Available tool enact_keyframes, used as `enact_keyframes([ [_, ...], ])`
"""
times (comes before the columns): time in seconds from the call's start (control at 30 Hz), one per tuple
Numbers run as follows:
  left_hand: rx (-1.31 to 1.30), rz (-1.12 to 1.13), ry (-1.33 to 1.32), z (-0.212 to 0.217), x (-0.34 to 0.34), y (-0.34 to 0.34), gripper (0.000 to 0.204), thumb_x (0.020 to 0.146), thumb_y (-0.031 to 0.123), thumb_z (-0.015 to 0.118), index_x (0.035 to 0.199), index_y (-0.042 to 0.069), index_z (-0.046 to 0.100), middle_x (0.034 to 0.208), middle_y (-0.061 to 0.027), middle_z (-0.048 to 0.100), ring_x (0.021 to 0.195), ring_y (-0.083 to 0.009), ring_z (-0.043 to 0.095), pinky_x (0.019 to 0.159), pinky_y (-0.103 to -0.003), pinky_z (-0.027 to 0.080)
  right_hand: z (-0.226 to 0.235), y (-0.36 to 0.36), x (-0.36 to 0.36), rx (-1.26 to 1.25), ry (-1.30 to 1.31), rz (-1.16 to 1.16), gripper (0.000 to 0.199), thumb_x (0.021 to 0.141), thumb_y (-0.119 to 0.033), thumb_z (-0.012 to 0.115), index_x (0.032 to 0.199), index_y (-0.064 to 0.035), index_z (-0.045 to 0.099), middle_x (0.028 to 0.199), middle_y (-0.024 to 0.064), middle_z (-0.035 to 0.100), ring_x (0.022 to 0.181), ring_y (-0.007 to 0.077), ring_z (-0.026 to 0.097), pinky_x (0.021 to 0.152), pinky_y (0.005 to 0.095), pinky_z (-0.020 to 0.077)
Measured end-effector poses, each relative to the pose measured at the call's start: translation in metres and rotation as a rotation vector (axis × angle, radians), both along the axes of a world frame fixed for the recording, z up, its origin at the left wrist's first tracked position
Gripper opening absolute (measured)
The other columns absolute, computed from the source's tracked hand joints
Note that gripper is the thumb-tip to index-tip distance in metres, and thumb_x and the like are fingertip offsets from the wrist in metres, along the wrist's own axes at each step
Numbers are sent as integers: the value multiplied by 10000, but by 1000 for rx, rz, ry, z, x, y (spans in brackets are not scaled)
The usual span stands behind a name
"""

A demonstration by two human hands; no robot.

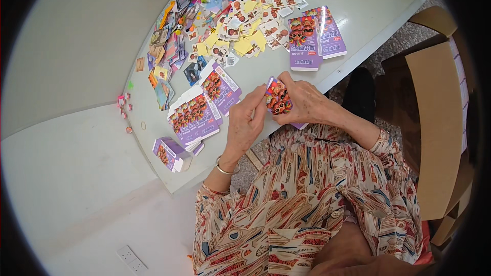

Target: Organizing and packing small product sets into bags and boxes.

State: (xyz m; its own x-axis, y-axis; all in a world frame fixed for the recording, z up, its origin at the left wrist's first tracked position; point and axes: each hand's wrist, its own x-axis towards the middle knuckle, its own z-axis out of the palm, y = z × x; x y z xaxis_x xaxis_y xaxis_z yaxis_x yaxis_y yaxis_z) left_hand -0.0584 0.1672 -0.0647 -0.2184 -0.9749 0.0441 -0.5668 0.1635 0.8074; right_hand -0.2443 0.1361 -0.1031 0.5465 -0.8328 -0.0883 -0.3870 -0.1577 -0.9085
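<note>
Purple box (277, 98) pinched in both hands' grip (243, 122) (307, 103) (fingers closed) past table edge (353, 56).

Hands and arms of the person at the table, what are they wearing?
Both hands, the left hand and the right hand, are bare, with no gloves. The left wrist carries a thin metal bangle. Both arms have loose sleeves in a cream fabric patterned with red, blue and brown shapes, ending at the wrists.
</note>
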Motion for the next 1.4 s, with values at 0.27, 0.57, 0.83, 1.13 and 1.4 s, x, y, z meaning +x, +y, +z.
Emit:
enact_keyframes([
  [0.27, 217, 74, 241, 2, -2, -12, 263, 880, 10, 581, 1137, -23, 621, 1019, -191, 678, 865, -255, 689, 727, -297, 517, 2, 6, 2, -170, 58, -26, 645, 652, -272, 764, 1062, -3, 345, 742, 234, 602, 736, 440, 625, 644, 456, 502],
  [0.57, -167, 25, -11, -17, -9, -8, 333, 869, 54, 633, 1197, 2, 604, 1040, -168, 674, 883, -238, 681, 763, -290, 526, 7, 4, -1, -120, 70, -29, 666, 678, -288, 756, 1124, 0, 353, 752, 228, 615, 720, 425, 634, 647, 450, 515],
  [0.83, -283, 13, -924, -16, 120, -50, 759, 688, 428, 797, 1249, 8, 504, 1217, -207, 550, 1037, -327, 552, 882, -375, 441, 35, -32, -19, -804, 350, -457, 819, 652, -313, 792, 1274, 1, 361, 1139, 219, 537, 1097, 360, 518, 869, 439, 438],
  [1.13, -401, 187, -545, -36, 132, -60, 416, 692, 306, 805, 895, 2, 608, 934, -111, 613, 883, -296, 560, 782, -379, 416, 7, 5, 31, -980, 202, -182, 718, 698, -272, 780, 1231, 78, 451, 1322, 236, 416, 1177, 385, 444, 927, 455, 396],
  [1.4, 49, 253, 111, 21, 38, -36, 101, 847, 68, 690, 856, 18, 603, 697, -18, 618, 581, -59, 555, 514, -201, 423, -2, -4, 60, -428, -32, -271, 1129, 623, -435, 832, 1339, 149, 183, 1225, 336, 404, 1133, 474, 450, 926, 478, 423],
])
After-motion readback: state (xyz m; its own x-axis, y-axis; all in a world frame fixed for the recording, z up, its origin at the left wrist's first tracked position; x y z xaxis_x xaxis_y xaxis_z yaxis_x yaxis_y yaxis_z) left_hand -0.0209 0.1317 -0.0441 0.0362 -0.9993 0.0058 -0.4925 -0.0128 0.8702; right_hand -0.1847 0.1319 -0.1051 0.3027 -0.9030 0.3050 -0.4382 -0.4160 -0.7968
